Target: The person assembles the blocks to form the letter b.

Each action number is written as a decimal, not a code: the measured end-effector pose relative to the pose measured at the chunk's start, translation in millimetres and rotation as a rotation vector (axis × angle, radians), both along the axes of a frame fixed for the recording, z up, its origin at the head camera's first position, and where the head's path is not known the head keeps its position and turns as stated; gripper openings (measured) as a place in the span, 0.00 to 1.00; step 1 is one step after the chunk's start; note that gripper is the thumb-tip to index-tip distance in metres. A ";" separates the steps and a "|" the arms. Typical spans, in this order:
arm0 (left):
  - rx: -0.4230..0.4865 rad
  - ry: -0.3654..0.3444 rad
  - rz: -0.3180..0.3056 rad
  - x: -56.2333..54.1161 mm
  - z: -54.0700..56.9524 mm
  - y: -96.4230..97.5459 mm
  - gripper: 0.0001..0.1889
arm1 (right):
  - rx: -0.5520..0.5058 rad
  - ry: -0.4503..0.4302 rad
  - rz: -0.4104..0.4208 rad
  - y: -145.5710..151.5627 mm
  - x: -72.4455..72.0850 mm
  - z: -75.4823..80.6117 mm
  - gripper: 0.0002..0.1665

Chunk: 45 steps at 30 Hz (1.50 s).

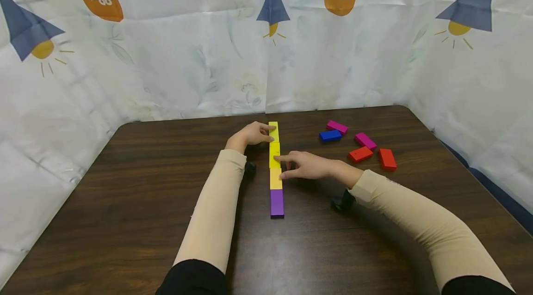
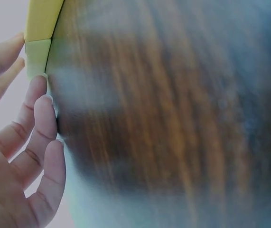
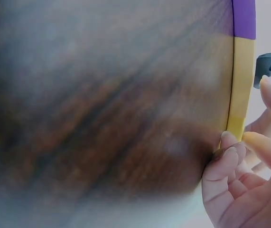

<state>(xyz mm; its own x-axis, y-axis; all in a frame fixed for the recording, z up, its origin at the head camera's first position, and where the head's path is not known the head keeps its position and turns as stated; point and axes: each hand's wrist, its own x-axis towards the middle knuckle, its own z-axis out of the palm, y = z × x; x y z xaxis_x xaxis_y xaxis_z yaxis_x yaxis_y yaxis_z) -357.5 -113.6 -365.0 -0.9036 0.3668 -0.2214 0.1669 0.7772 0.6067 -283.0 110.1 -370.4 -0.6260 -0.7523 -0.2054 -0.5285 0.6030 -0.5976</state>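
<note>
Four-sided flat blocks lie end to end in a straight row pointing away from me. At the row's far end is a yellow block (image 1: 273, 134), where my left hand (image 1: 253, 134) touches it with fingertips from the left. Behind its nearer end comes a second yellow block (image 1: 274, 150). My right hand (image 1: 310, 165) lays its extended index finger on that one, its thumb at the right edge of the yellow-orange block (image 1: 275, 183). Its other fingers are bent beneath the palm. Nearest me in the row is a purple block (image 1: 276, 203).
To the right lie loose blocks: a blue block (image 1: 330, 136), two magenta blocks, the farther magenta block (image 1: 337, 127) by the blue one, and two red blocks, one red block (image 1: 387, 160) rightmost. The dark wooden table (image 1: 137, 202) meets a printed white curtain (image 1: 175, 64) behind.
</note>
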 end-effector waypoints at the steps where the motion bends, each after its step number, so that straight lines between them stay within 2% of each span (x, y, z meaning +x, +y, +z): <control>1: -0.001 0.001 -0.001 -0.2 0.0 0.0 0.28 | -0.022 -0.009 -0.006 2.3 -6.4 -8.6 0.42; 3: 0.000 0.001 -0.002 -0.5 -0.2 0.0 0.28 | -0.050 -0.015 -0.019 6.4 -25.2 -31.7 0.48; 6: -0.001 0.008 -0.006 -0.9 -0.3 0.0 0.28 | -0.068 -0.024 -0.047 7.1 -31.0 -35.8 0.52; 7: -0.002 0.010 -0.007 -0.9 -0.2 0.1 0.28 | -0.082 -0.009 -0.042 9.9 -38.6 -45.0 0.54; 9: -0.002 0.009 -0.011 -1.3 -0.6 0.1 0.28 | -0.072 0.000 -0.048 9.1 -37.0 -40.2 0.54; 10: 0.000 0.008 -0.012 -1.4 -0.7 -0.1 0.28 | -0.057 0.004 -0.056 7.6 -32.9 -32.9 0.54; 11: 0.001 0.005 -0.011 -1.5 -0.8 -0.3 0.28 | -0.063 0.010 -0.045 8.4 -40.3 -42.2 0.56; 13: 0.005 0.000 -0.012 -1.5 -0.9 -1.3 0.29 | -0.054 0.005 -0.056 6.4 -43.2 -42.3 0.56; 18: 0.022 -0.008 -0.014 -2.1 -1.0 -4.1 0.32 | 0.002 -0.004 -0.131 -9.0 -22.8 -6.3 0.50; 23: 0.028 -0.010 -0.017 -2.2 -1.4 -4.8 0.33 | 0.043 0.035 -0.158 -13.2 -22.3 -4.1 0.47; 45: 0.034 -0.010 -0.010 -0.1 0.0 -4.8 0.32 | 0.072 0.079 -0.148 -16.7 -19.2 -2.3 0.49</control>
<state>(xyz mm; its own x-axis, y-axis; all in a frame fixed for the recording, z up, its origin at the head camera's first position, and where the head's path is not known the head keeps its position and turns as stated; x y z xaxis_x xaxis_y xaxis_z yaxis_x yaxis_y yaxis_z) -357.5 -118.4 -364.9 -0.8976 0.3833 -0.2175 0.1686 0.7546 0.6342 -302.3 93.3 -372.7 -0.7451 -0.6358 -0.2017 -0.4743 0.7176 -0.5100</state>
